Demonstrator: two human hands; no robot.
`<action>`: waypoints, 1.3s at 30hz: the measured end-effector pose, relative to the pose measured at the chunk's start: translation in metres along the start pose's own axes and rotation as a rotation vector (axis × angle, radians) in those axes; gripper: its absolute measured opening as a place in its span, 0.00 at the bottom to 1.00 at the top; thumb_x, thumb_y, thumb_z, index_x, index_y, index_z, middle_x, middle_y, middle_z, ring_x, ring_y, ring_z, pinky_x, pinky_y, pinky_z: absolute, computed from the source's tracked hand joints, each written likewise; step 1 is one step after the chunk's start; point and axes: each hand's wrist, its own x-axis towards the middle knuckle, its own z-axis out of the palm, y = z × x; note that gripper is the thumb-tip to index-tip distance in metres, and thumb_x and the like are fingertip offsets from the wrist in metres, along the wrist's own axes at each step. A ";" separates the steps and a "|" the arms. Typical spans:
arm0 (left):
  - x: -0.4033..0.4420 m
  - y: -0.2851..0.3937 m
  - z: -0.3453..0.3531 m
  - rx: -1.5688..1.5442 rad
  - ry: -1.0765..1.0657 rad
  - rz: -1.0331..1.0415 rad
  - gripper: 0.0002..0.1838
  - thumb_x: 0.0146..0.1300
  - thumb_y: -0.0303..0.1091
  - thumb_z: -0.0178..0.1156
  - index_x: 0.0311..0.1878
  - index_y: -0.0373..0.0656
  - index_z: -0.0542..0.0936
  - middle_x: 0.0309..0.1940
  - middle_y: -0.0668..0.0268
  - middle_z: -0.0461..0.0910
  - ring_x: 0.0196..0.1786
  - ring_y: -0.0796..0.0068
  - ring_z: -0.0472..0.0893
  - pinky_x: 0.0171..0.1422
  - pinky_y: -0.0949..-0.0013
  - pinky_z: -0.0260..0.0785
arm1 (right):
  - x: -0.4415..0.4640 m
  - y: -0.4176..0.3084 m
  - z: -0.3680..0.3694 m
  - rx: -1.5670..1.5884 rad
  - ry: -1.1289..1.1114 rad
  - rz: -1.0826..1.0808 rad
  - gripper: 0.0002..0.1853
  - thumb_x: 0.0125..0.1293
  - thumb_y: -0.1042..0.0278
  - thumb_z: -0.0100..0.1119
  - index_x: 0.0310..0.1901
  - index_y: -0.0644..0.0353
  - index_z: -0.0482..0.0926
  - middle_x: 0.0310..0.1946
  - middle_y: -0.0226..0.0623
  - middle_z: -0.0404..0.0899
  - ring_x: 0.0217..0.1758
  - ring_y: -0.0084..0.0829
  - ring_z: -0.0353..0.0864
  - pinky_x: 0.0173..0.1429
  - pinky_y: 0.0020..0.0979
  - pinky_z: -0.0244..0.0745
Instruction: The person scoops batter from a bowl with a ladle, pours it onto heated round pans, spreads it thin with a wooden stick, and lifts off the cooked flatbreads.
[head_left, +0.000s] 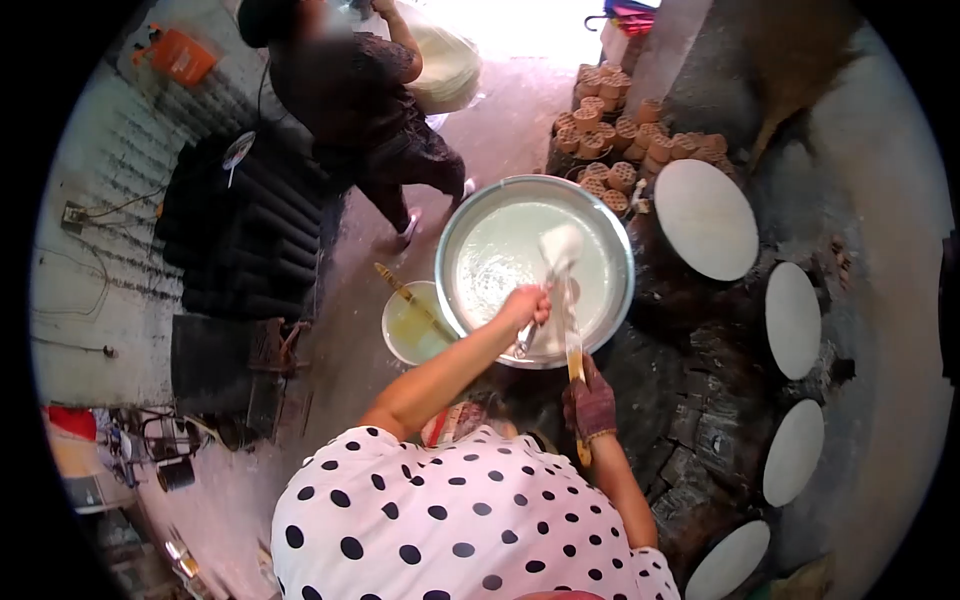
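A wide metal basin [628, 290] of white, batter-like liquid stands in front of me. Over it, my left hand [527, 306], bare, is closed around the handle of a ladle [561, 245], whose bowl looks coated or filled with white. My right hand [590, 400], in a dark knitted glove, grips the yellow handle of a long, flat-bladed spatula [572, 325]. The blade reaches over the basin's near side, close to the ladle; whether the two touch I cannot tell. Left of the basin sits a white bucket [391, 335] of yellowish liquid with a stick-like tool [405, 290] leaning in it.
Several round pale plates [706, 220] line the dark stove top [700, 420] on my right. Orange honeycomb briquettes [600, 130] are piled behind the basin. Black briquette stacks [250, 240] stand along the left wall. Another person [350, 90] is at the upper left beside a large pale bundle [440, 65].
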 end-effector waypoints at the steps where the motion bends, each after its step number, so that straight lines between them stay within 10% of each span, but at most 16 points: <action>1: -0.022 0.029 0.018 -0.003 -0.041 0.065 0.20 0.67 0.31 0.46 0.60 0.33 0.65 0.19 0.75 0.63 0.16 0.85 0.63 0.18 0.78 0.55 | -0.010 -0.033 0.000 0.046 0.012 -0.010 0.28 0.66 0.74 0.47 0.68 0.44 0.65 0.20 0.27 0.69 0.15 0.18 0.64 0.17 0.22 0.61; 10: -0.164 0.195 0.072 0.307 -0.283 0.570 0.20 0.71 0.34 0.46 0.64 0.41 0.67 0.18 0.74 0.64 0.11 0.86 0.60 0.13 0.82 0.52 | -0.060 -0.166 -0.050 0.271 -0.032 -0.480 0.24 0.68 0.69 0.52 0.66 0.47 0.67 0.23 0.27 0.74 0.16 0.15 0.64 0.17 0.19 0.60; 15: -0.133 0.186 0.018 0.312 -0.307 0.159 0.14 0.71 0.34 0.45 0.55 0.41 0.71 0.18 0.78 0.64 0.12 0.90 0.59 0.13 0.84 0.52 | -0.032 -0.131 -0.073 -0.036 0.108 -0.312 0.20 0.68 0.62 0.55 0.61 0.49 0.71 0.26 0.32 0.77 0.18 0.22 0.70 0.20 0.25 0.67; 17: -0.099 0.150 0.005 -0.056 -0.422 -0.152 0.13 0.72 0.34 0.45 0.54 0.40 0.70 0.18 0.79 0.63 0.13 0.92 0.59 0.14 0.85 0.51 | -0.019 -0.080 -0.060 -1.321 0.719 -0.793 0.22 0.64 0.63 0.58 0.60 0.49 0.72 0.31 0.39 0.78 0.25 0.34 0.76 0.27 0.34 0.73; 20: -0.088 0.110 0.022 -0.228 -0.403 -0.269 0.14 0.72 0.33 0.44 0.57 0.38 0.69 0.18 0.79 0.63 0.14 0.92 0.59 0.15 0.85 0.51 | -0.055 -0.042 -0.045 -1.154 0.640 -0.747 0.25 0.62 0.64 0.59 0.61 0.48 0.71 0.37 0.43 0.77 0.34 0.44 0.78 0.36 0.39 0.75; 23: -0.112 0.066 0.044 0.442 -0.402 0.086 0.23 0.70 0.35 0.47 0.67 0.40 0.65 0.15 0.78 0.59 0.13 0.86 0.58 0.14 0.80 0.49 | -0.100 0.030 -0.052 -0.897 0.737 -0.669 0.27 0.61 0.65 0.60 0.63 0.49 0.69 0.38 0.45 0.77 0.39 0.47 0.78 0.42 0.41 0.75; 30: -0.097 -0.059 0.159 0.279 -0.629 -0.569 0.17 0.73 0.33 0.43 0.63 0.45 0.68 0.16 0.76 0.59 0.13 0.85 0.58 0.16 0.79 0.49 | -0.207 0.135 -0.057 -0.737 1.023 -0.167 0.26 0.61 0.65 0.60 0.63 0.49 0.70 0.47 0.48 0.78 0.47 0.49 0.79 0.50 0.43 0.75; 34: -0.155 -0.113 0.192 0.729 -1.051 -0.362 0.18 0.72 0.32 0.46 0.63 0.44 0.68 0.17 0.74 0.63 0.13 0.85 0.61 0.16 0.80 0.54 | -0.294 0.207 -0.036 -0.994 1.361 -0.036 0.23 0.63 0.60 0.59 0.60 0.55 0.73 0.53 0.36 0.79 0.40 0.43 0.82 0.46 0.36 0.78; 39: -0.216 -0.256 0.296 0.518 -0.837 -1.201 0.18 0.72 0.31 0.45 0.63 0.41 0.68 0.16 0.76 0.61 0.12 0.85 0.59 0.15 0.79 0.52 | -0.384 0.254 -0.006 -0.607 1.584 0.445 0.21 0.62 0.56 0.59 0.56 0.53 0.76 0.38 0.42 0.80 0.35 0.42 0.81 0.36 0.36 0.78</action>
